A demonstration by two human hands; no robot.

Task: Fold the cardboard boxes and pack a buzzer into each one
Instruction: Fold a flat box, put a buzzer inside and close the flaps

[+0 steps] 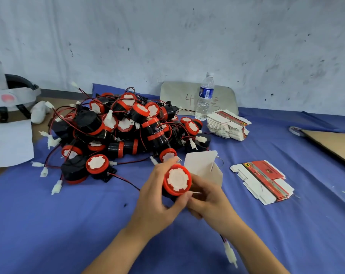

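Just in front of the pile of buzzers [124,125], the left hand [157,202] grips one buzzer [177,180], the right hand [209,198] holds a white box [201,165] beside it, and behind the pile a board [179,93] reads "4".

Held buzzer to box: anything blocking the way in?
Nothing visible. The left hand holds the buzzer close beside the box in the right hand, its flap standing open behind. The box's mouth is hidden by buzzer and fingers. A white connector on a wire hangs under the right forearm, clear of the box.
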